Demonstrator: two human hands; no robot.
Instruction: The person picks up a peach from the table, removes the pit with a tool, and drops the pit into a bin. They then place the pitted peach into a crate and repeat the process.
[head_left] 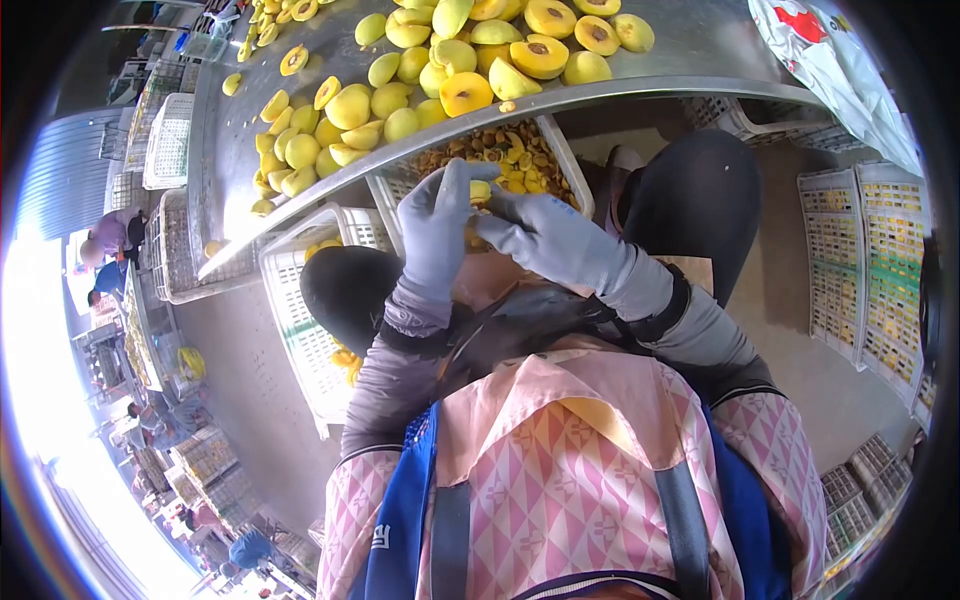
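Both my hands wear grey gloves and meet in front of me, above a crate below the table's edge. My left hand (436, 225) is closed, its thumb and fingers around a yellow peach piece (480, 190) that shows only in part. Close against it, my right hand (555, 240) is closed too, with bent fingertips at the fruit. Whatever lies inside the right fingers is hidden. Halved yellow peaches (466, 93) are heaped on the metal table (335, 38), several with the brown pit hollow facing up.
Under the table edge stands a crate (568, 165) of brown pits and yellow scraps. A white crate (300, 345) with yellow pieces is by my left leg. Stacked crates (835, 260) stand at right, a plastic bag (850, 75) on the table's right end. Other people work far left.
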